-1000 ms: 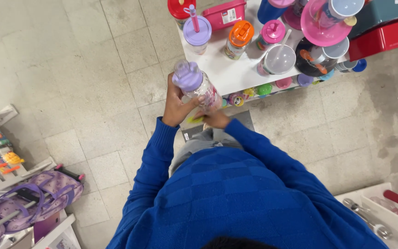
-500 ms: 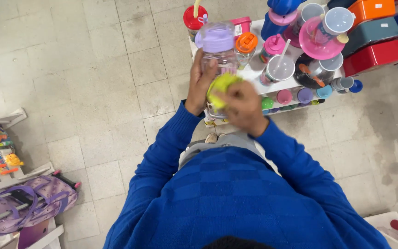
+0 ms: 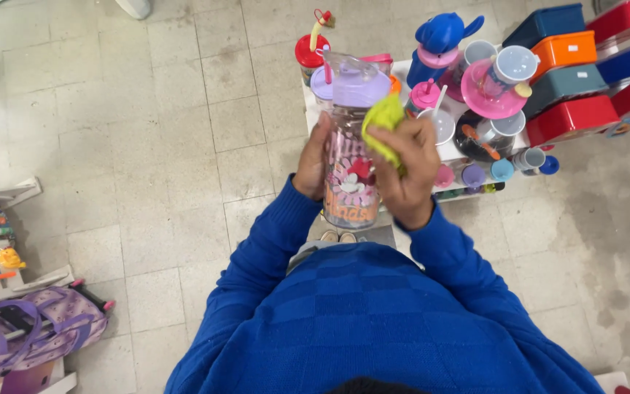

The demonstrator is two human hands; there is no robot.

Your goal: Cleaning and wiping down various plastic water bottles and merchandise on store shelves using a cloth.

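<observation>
I hold a clear plastic water bottle (image 3: 350, 157) with a lilac lid and a pink and orange print upright in front of my chest. My left hand (image 3: 311, 158) grips its left side. My right hand (image 3: 408, 171) clutches a yellow-green cloth (image 3: 382, 125) and presses it against the bottle's upper right side, just below the lid. Both of my sleeves are blue.
A white display table (image 3: 452, 152) ahead carries several bottles and cups, among them a blue bottle (image 3: 440, 40) and a pink-lidded cup (image 3: 496, 80). Red, orange and blue boxes (image 3: 574, 69) stack at the right. A purple bag (image 3: 34, 332) lies low left on the tiled floor.
I have lifted the bottle from near the table's edge up toward my chest. My right hand has brought the yellow-green cloth up against the bottle's side near the lid.
</observation>
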